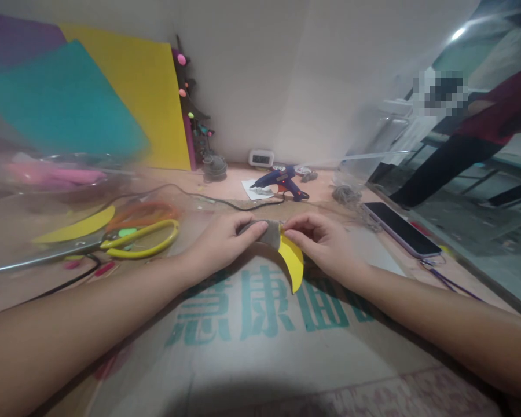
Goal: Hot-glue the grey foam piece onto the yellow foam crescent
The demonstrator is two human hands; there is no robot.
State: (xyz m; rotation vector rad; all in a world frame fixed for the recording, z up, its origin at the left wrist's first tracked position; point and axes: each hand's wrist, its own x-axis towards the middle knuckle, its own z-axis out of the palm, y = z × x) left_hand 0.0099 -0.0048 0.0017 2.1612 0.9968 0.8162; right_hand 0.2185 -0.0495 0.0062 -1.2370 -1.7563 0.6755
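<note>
My left hand (238, 234) is closed around a small grey piece (270, 234) that looks wrapped in twine or cloth, its thumb pressed on top. A curved yellow strip (293, 263), of foam or paper, hangs down from the right end of the grey piece. My right hand (321, 240) pinches with thumb and forefinger at the spot where the yellow strip meets the grey piece. Whether those fingertips hold the strip, a strand or both is too small to tell. Both hands are above a whitish sheet (260, 365) printed with green characters.
A blue glue gun (282, 178) with a lit red light stands behind my hands, its cord trailing left. Yellow-handled scissors (143, 243) and another yellow strip (76, 226) lie left. A phone (402, 229) rests right. A person (477, 127) stands beyond the table's right edge.
</note>
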